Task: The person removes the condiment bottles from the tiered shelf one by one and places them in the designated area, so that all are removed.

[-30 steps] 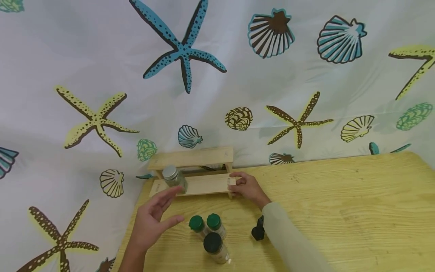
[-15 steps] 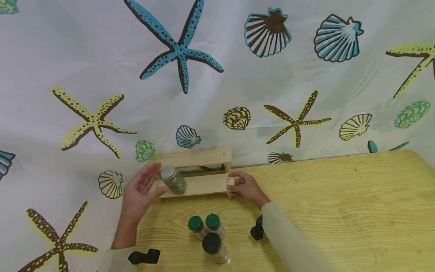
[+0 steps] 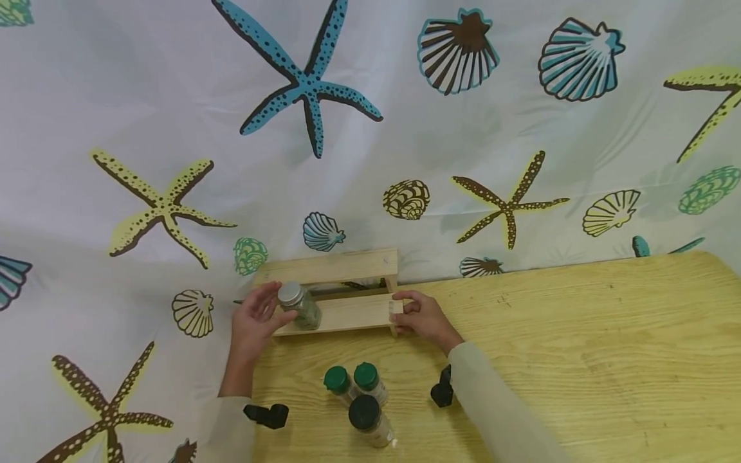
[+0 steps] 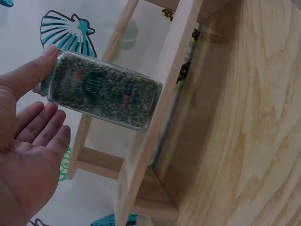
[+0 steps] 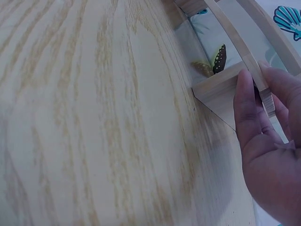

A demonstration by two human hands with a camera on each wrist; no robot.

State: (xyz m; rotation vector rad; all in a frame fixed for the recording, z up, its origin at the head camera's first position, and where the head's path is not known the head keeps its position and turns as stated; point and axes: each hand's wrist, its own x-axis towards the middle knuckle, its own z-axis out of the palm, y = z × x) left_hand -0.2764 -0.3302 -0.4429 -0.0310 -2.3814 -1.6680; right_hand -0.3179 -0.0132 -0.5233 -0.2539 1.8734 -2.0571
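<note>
A glass spice jar [image 3: 305, 312] with a silver lid and dried green herbs stands on the lower step of the two-tier wooden shelf rack [image 3: 356, 313]. My left hand [image 3: 255, 319] is at the jar's left side, thumb and fingers spread around its lid end. In the left wrist view the thumb overlaps the jar's shoulder, while the other fingers lie below the lid with a gap. My right hand [image 3: 425, 319] pinches the right end of the lower step between thumb and fingers, as the right wrist view also shows.
Two green-capped spice bottles [image 3: 370, 379] and a black-capped bottle [image 3: 370, 421] stand close together on the wooden table [image 3: 579, 360], in front of the rack. A white cloth with starfish and shells [image 3: 370, 161] hangs right behind the rack and along the left.
My left hand moved up and left past the jar's front, then came in to the right against its lid end. The right hand has kept its grip on the rack; the jar stays put.
</note>
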